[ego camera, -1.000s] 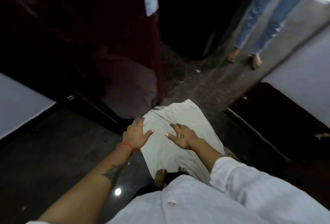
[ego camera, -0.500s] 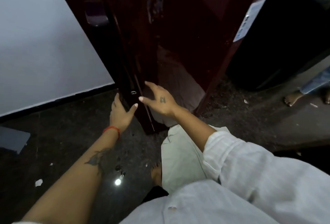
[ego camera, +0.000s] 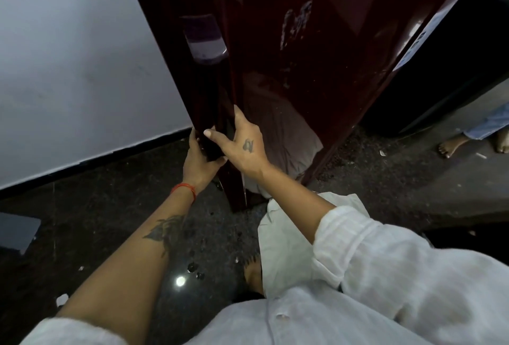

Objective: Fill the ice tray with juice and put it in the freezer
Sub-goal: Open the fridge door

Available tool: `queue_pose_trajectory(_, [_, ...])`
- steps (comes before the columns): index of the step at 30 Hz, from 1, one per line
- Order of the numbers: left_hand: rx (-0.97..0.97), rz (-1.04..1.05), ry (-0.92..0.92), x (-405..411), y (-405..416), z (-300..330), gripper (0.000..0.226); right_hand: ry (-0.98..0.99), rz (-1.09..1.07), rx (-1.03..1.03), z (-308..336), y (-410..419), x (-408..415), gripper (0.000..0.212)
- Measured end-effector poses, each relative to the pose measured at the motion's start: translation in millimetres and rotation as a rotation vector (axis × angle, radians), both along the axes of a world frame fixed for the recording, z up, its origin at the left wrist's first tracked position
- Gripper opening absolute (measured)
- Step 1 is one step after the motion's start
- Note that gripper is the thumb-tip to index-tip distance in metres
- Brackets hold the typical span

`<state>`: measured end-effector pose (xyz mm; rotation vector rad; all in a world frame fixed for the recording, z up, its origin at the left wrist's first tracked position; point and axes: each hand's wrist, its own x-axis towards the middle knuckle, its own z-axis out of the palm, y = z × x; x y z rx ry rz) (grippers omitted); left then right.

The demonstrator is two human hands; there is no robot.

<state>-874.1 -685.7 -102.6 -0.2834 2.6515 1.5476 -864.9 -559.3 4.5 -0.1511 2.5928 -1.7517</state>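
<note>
1. While both hands sit at the maroon fridge door's point(ego camera: 289, 55) lower corner, I judge the step is opening it.
2. Left hand point(ego camera: 199, 160) curls around the door edge; right hand point(ego camera: 242, 146) lies spread, fingers loose.
3. No ice tray in view.
4. Next: pull toward six o'clock; wall point(ego camera: 68, 69) crowds nine o'clock, bystander's feet point(ego camera: 451, 146) at three.

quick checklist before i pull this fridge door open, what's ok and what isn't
1. Left hand on the door's edge: ok, fingers wrapped around it.
2. Right hand on the fridge door: ok, resting on its front beside the edge.
3. Door shut now: ok, no gap shows.
4. Ice tray at hand: not ok, none in view.
5. Swing path on the floor: cannot tell; scraps lie there.
6. Bystander's feet: ok, off to the right side.
</note>
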Motion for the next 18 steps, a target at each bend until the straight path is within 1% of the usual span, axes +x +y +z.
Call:
queue_pose_trajectory(3, [0.002, 0.013, -0.022, 0.7, 3.8, -4.1, 0.092, 0.017, -0.025, 0.031, -0.9, 0.3, 2.1, 0.063])
queue_pose_trajectory(6, [-0.041, 0.019, -0.009, 8.6, 6.6, -5.6, 0.092, 0.064, -0.052, 0.057, -6.3, 11.0, 19.7, 0.048])
queue_pose_trajectory(8, [-0.061, 0.010, -0.032, 23.1, 12.0, -8.0, 0.093, 0.064, -0.054, 0.050, -13.9, 23.9, 36.9, 0.040])
queue_pose_trajectory(9, [-0.065, 0.012, -0.043, 33.2, 16.8, -9.2, 0.094, 0.054, -0.044, 0.032, -17.1, 31.3, 45.7, 0.041])
queue_pose_trajectory(11, [-0.054, 0.022, -0.039, 57.9, 29.6, -11.2, 0.093, 0.041, -0.021, 0.009, -21.5, 46.2, 62.7, 0.049])
queue_pose_trajectory(12, [-0.040, 0.027, -0.024, 71.5, 36.7, -12.1, 0.091, 0.055, -0.017, 0.003, -23.3, 53.9, 71.6, 0.049])
queue_pose_trajectory(15, [-0.006, 0.052, 0.002, 111.5, 58.1, -12.7, 0.085, 0.119, -0.037, -0.014, -27.7, 77.0, 102.5, 0.030])
queue_pose_trajectory(18, [-0.014, 0.078, -0.012, 146.5, 82.0, -10.0, 0.072, 0.142, -0.087, -0.037, -30.5, 105.3, 134.6, 0.021])
